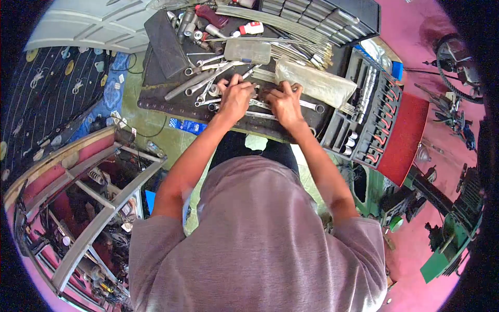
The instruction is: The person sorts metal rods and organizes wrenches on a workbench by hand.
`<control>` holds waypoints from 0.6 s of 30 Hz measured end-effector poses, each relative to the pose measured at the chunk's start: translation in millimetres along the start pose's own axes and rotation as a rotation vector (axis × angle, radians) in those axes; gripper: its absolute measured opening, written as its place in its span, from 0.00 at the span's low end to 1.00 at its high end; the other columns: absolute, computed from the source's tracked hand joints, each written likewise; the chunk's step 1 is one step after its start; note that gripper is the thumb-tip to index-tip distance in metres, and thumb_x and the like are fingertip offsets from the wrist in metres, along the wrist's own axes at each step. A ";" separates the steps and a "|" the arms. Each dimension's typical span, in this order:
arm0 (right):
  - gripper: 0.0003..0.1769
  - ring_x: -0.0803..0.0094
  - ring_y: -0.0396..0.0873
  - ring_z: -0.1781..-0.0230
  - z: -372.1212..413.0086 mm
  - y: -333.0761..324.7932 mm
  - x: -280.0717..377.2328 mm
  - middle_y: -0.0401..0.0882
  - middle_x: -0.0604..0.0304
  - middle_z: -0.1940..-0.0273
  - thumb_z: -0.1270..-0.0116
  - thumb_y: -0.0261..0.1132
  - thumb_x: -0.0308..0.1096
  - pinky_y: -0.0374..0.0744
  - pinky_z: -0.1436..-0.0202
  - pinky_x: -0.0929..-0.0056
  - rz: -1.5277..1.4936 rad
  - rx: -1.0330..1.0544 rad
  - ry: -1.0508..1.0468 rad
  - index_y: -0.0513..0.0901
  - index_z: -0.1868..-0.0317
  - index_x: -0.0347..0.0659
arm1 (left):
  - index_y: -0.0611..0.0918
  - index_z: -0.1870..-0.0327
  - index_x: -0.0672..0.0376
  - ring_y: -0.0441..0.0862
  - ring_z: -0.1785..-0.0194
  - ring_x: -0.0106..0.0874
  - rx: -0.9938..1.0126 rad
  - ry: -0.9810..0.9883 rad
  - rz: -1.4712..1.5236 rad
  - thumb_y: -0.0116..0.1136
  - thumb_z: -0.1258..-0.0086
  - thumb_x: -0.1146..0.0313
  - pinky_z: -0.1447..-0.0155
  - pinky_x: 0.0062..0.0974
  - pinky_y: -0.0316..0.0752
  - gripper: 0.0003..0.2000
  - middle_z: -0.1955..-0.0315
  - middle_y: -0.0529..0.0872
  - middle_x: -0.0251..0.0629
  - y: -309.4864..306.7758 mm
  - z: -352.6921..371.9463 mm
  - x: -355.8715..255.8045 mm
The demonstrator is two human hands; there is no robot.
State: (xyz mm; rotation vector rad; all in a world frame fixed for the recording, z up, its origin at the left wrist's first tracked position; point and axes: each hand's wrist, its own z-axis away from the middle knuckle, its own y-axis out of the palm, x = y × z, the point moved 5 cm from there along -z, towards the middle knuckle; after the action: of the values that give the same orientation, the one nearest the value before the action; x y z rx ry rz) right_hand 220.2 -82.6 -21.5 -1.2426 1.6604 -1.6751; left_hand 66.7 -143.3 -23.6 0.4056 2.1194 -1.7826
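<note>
My left hand [235, 100] is bent over a spread of combination wrenches [201, 98] on the dark workbench [161, 99]. Its fingers are curled, and whatever lies inside them is hidden. Close by on the right, my right hand [285, 105] also has its fingers bent inward around something small and dark that I cannot make out. From beneath the right hand a wrench with a ring end [319, 108] sticks out. A plastic-wrapped pack [315, 83] lies just beyond that hand. Above the left hand sits a clear plastic box [247, 52].
At the right stands an open socket set case [403, 139] with a red lid. Further back are thin metal rods [260, 15], a white bottle with red markings [250, 28], a dark red handle [212, 16] and a drawer organizer [325, 18]. A metal-framed shelf [104, 203] stands lower left.
</note>
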 end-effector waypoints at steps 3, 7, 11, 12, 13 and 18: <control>0.17 0.64 0.72 0.43 12.8 -15.0 -12.0 0.84 0.75 0.60 0.49 0.70 0.33 0.65 0.41 0.42 0.036 -0.006 0.008 0.92 0.56 0.54 | 0.91 0.55 0.50 0.76 0.47 0.31 0.019 0.003 -0.018 0.67 0.39 0.72 0.45 0.46 0.57 0.12 0.63 0.88 0.23 2.6 1.4 1.4; 0.16 0.65 0.72 0.42 15.1 -5.4 -13.7 0.85 0.75 0.59 0.48 0.69 0.33 0.65 0.41 0.42 0.031 0.001 0.029 0.92 0.56 0.53 | 0.92 0.55 0.50 0.76 0.47 0.31 -0.025 -0.004 -0.011 0.68 0.39 0.71 0.44 0.45 0.57 0.12 0.62 0.88 0.22 6.5 2.9 2.4; 0.15 0.64 0.72 0.42 -8.4 9.9 8.3 0.85 0.75 0.57 0.44 0.69 0.33 0.66 0.40 0.41 0.050 0.009 -0.038 0.92 0.56 0.54 | 0.92 0.54 0.50 0.76 0.46 0.31 -0.025 0.006 -0.032 0.68 0.40 0.72 0.44 0.45 0.57 0.12 0.62 0.89 0.22 7.4 4.0 3.3; 0.15 0.64 0.72 0.42 -9.0 7.0 9.1 0.85 0.75 0.57 0.44 0.69 0.33 0.66 0.40 0.41 0.047 0.011 -0.037 0.92 0.56 0.54 | 0.92 0.54 0.50 0.76 0.46 0.30 -0.025 0.006 -0.027 0.68 0.40 0.72 0.44 0.45 0.57 0.12 0.61 0.89 0.22 7.5 3.1 4.0; 0.15 0.64 0.72 0.42 -8.7 3.2 7.0 0.85 0.75 0.57 0.44 0.69 0.33 0.66 0.40 0.42 0.049 0.041 -0.036 0.92 0.56 0.55 | 0.92 0.55 0.50 0.76 0.46 0.30 -0.026 0.006 -0.022 0.68 0.40 0.72 0.43 0.45 0.57 0.13 0.60 0.89 0.21 6.9 3.0 4.8; 0.21 0.65 0.72 0.40 7.4 -5.8 -16.1 0.86 0.79 0.57 0.49 0.70 0.28 0.63 0.39 0.44 0.061 0.085 0.038 0.91 0.54 0.63 | 0.92 0.57 0.48 0.77 0.46 0.30 -0.030 0.046 0.006 0.67 0.42 0.73 0.43 0.45 0.57 0.12 0.58 0.89 0.20 3.5 2.6 5.4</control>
State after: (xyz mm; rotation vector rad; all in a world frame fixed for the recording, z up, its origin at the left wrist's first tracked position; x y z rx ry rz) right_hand 235.6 -72.1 -21.4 -1.1157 1.6150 -1.7237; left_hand 63.6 -145.3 -29.3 0.4494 2.1710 -1.7516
